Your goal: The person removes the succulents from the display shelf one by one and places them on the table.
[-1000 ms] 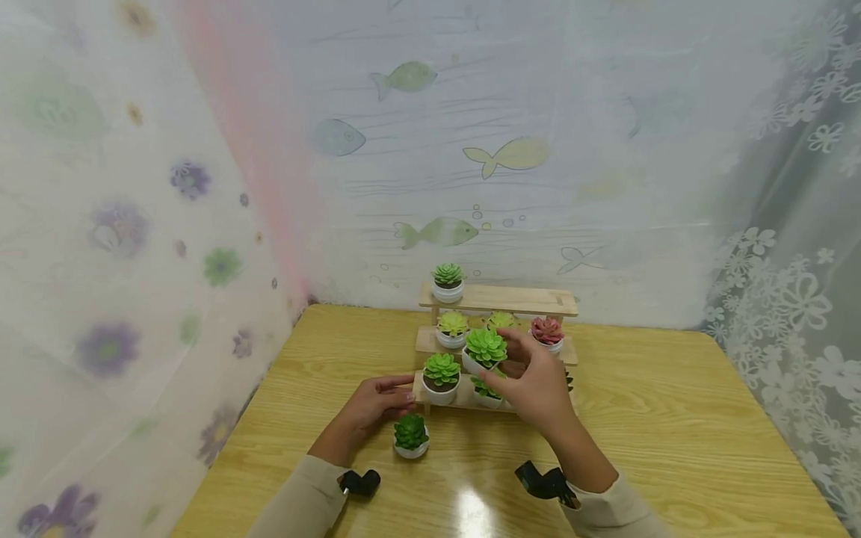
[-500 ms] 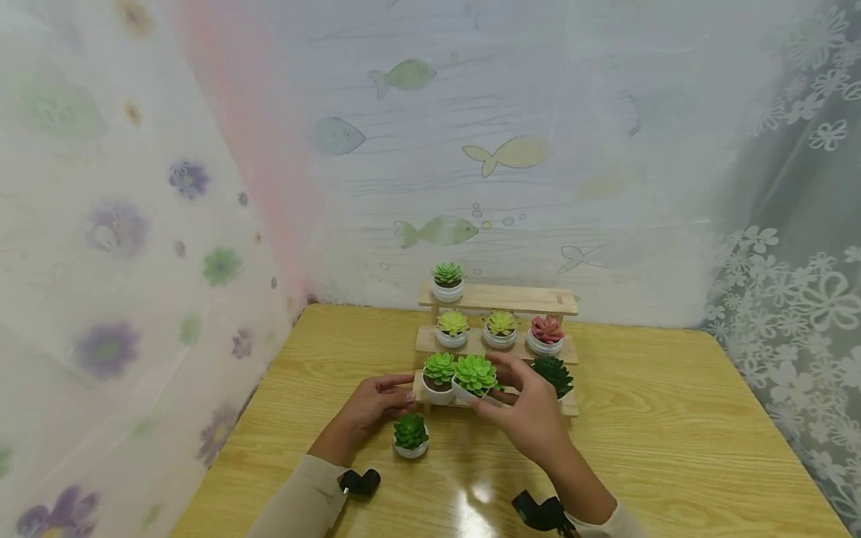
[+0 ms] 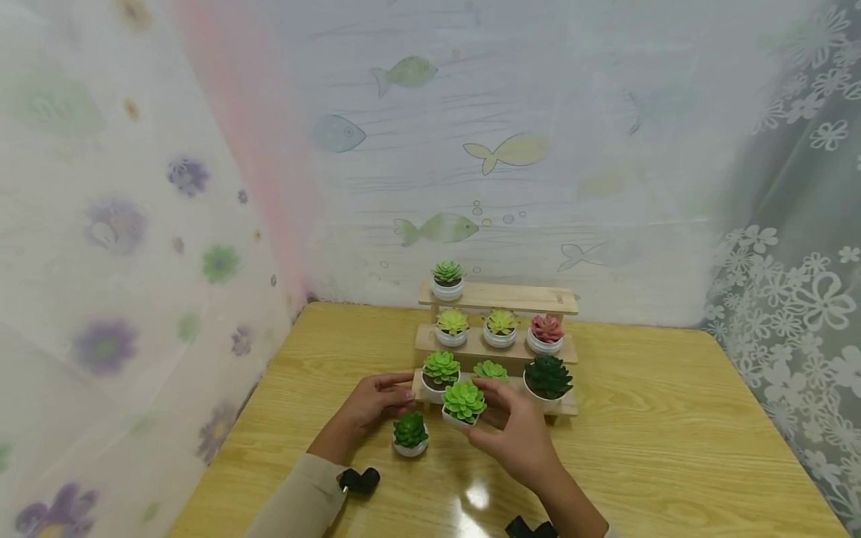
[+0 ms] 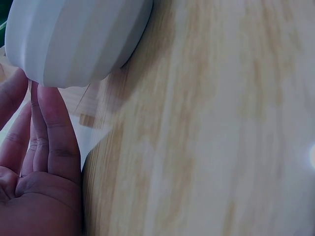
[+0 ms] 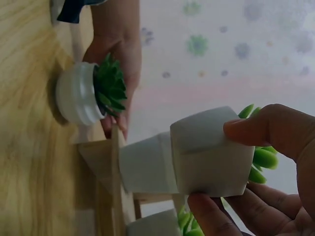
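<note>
My right hand (image 3: 519,439) pinches a light-green potted succulent (image 3: 464,402) by its white pot, off the stand and just in front of its lowest step. Seen in the right wrist view, thumb and fingers grip the angular pot (image 5: 211,152), which is tipped sideways. My left hand (image 3: 368,409) holds the left end of the tiered wooden plant stand (image 3: 516,391) at its lowest step. A dark-green succulent (image 3: 410,432) in a round white pot stands on the table beside the left hand. Its pot (image 4: 78,39) covers the left fingertips in the left wrist view.
On the lowest step stand a green succulent (image 3: 440,370), another partly hidden one (image 3: 491,370) and a dark one (image 3: 548,377). The middle step bears two yellow-green succulents and a red one (image 3: 546,332). One pale-green succulent (image 3: 448,276) sits on top. Patterned curtains surround the table (image 3: 659,418).
My right hand has brought the light-green succulent down and toward me, from above the lowest step to in front of it. The left hand has stayed at the stand's end.
</note>
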Action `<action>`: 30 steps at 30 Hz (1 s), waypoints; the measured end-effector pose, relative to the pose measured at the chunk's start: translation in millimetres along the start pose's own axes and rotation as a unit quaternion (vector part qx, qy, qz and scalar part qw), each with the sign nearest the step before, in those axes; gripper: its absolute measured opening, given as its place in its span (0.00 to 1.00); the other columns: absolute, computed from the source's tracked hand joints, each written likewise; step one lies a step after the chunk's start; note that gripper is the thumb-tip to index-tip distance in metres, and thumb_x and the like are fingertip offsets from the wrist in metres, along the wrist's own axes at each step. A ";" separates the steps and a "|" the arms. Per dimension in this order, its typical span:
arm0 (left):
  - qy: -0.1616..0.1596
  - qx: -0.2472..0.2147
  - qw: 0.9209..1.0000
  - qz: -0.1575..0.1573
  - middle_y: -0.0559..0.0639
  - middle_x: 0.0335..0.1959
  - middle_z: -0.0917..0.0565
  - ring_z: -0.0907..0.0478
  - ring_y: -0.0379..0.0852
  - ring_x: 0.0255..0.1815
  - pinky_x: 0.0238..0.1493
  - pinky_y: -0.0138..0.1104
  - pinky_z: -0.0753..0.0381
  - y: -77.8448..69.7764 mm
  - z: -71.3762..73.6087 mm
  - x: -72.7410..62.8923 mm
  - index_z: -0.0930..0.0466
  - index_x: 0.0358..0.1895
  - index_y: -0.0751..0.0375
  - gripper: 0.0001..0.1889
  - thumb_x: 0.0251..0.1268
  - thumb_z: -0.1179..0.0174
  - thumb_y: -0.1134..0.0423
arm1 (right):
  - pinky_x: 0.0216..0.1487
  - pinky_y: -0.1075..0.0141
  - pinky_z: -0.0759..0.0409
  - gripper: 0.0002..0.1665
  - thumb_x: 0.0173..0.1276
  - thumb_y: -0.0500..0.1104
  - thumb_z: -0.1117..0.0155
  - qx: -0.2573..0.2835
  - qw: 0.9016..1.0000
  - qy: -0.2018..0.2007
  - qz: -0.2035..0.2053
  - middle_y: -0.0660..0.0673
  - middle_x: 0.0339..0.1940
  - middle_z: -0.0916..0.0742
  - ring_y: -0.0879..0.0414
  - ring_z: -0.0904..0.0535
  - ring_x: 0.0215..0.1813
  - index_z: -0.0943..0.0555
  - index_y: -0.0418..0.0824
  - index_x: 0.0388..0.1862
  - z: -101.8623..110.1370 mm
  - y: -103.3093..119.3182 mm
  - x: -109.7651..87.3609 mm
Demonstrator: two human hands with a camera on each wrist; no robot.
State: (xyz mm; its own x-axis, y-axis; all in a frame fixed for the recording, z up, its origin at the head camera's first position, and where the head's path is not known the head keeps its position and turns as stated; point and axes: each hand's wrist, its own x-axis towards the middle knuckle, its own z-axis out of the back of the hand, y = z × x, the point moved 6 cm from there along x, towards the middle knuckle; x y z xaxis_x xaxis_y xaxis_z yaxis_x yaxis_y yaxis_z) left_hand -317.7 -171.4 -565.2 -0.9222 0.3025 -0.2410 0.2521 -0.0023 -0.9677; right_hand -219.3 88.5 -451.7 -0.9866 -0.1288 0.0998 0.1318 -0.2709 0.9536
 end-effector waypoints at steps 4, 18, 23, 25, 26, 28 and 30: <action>0.002 -0.004 1.000 0.000 0.52 0.45 0.10 0.11 0.43 0.43 0.43 0.33 0.12 -0.7 0.1 -1.7 0.26 0.72 0.66 0.29 0.70 0.32 0.66 | 0.57 0.63 0.14 0.41 0.55 0.34 0.20 -0.002 1.000 0.012 -0.011 0.44 0.65 0.16 0.45 0.17 0.64 0.21 0.45 0.70 -5.6 -5.4 -2.8; 0.007 -0.003 1.000 0.001 0.52 0.47 0.10 0.11 0.43 0.44 0.44 0.34 0.12 -0.3 -0.7 0.2 0.26 0.72 0.65 0.28 0.70 0.32 0.66 | 0.58 0.60 0.15 0.41 0.52 0.29 0.21 -0.006 0.999 0.039 -0.010 0.35 0.65 0.16 0.39 0.18 0.64 0.21 0.39 0.67 -20.8 -28.7 -7.7; 0.008 0.000 1.000 -0.004 0.52 0.46 0.10 0.11 0.43 0.43 0.44 0.34 0.12 -1.4 -1.1 0.7 0.25 0.72 0.66 0.28 0.71 0.33 0.67 | 0.58 0.60 0.15 0.40 0.52 0.29 0.21 -0.003 0.999 0.053 -0.011 0.33 0.63 0.16 0.37 0.17 0.64 0.21 0.37 0.67 -27.2 -38.7 -7.0; 0.009 0.000 1.000 -0.008 0.53 0.46 0.10 0.11 0.43 0.43 0.44 0.34 0.12 -1.8 -1.3 0.5 0.26 0.72 0.67 0.28 0.71 0.33 0.67 | 0.58 0.60 0.15 0.39 0.53 0.29 0.21 -0.002 0.998 0.059 -0.010 0.32 0.62 0.15 0.37 0.17 0.63 0.21 0.36 0.66 -29.6 -42.4 -6.4; 0.009 -0.001 1.000 -0.007 0.53 0.46 0.10 0.11 0.43 0.43 0.44 0.34 0.12 -1.6 -1.2 0.5 0.26 0.72 0.67 0.28 0.71 0.33 0.67 | 0.58 0.60 0.15 0.39 0.53 0.29 0.21 0.000 0.998 0.061 -0.012 0.32 0.61 0.15 0.37 0.17 0.63 0.21 0.35 0.66 -30.6 -44.3 -6.2; 0.008 -0.001 1.000 -0.007 0.53 0.46 0.10 0.11 0.43 0.43 0.44 0.34 0.12 -1.1 -1.1 0.3 0.26 0.72 0.67 0.28 0.71 0.33 0.67 | 0.58 0.60 0.15 0.39 0.53 0.29 0.21 0.006 0.998 0.065 -0.016 0.32 0.60 0.15 0.36 0.17 0.63 0.21 0.34 0.66 -32.3 -47.7 -5.8; 0.006 -0.002 1.000 -0.005 0.52 0.46 0.10 0.11 0.42 0.43 0.44 0.33 0.12 -0.6 -1.0 0.1 0.26 0.72 0.67 0.28 0.71 0.33 0.67 | 0.58 0.60 0.15 0.39 0.52 0.28 0.22 0.012 0.997 0.068 -0.021 0.32 0.60 0.15 0.36 0.18 0.64 0.21 0.34 0.66 -33.7 -50.7 -5.1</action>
State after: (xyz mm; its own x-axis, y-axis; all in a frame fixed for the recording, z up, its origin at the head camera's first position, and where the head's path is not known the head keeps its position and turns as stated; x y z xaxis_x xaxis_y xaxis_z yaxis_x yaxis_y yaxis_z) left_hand -317.6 -170.4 -564.5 -0.9209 0.3143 -0.2304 0.2442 0.0048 -0.9697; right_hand -217.7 70.7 -510.2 -0.9690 -0.2462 0.0223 0.0874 -0.2566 0.9626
